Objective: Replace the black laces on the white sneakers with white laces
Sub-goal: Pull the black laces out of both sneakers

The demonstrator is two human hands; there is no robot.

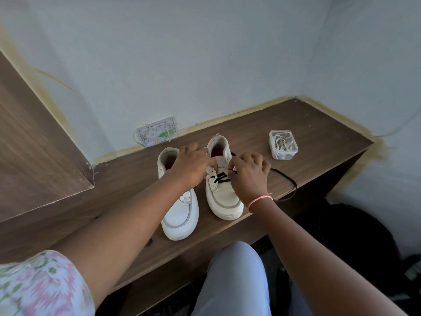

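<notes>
On the wooden shelf (296, 133) two white sneakers stand side by side, toes near. Left hand (193, 166) pinches the tongue and eyelet flap of the right sneaker (224, 197), likely steadying it. Right hand (248, 174) pinches the black lace (219, 177), apparently drawing it out; slack trails right. White laces (282, 142) wait in a clear tub (286, 153), far right. Left sneaker (180, 215) looks already unlaced.

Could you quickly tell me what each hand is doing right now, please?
Left hand: grips the right sneaker by its tongue.
Right hand: pinches the black lace.
</notes>
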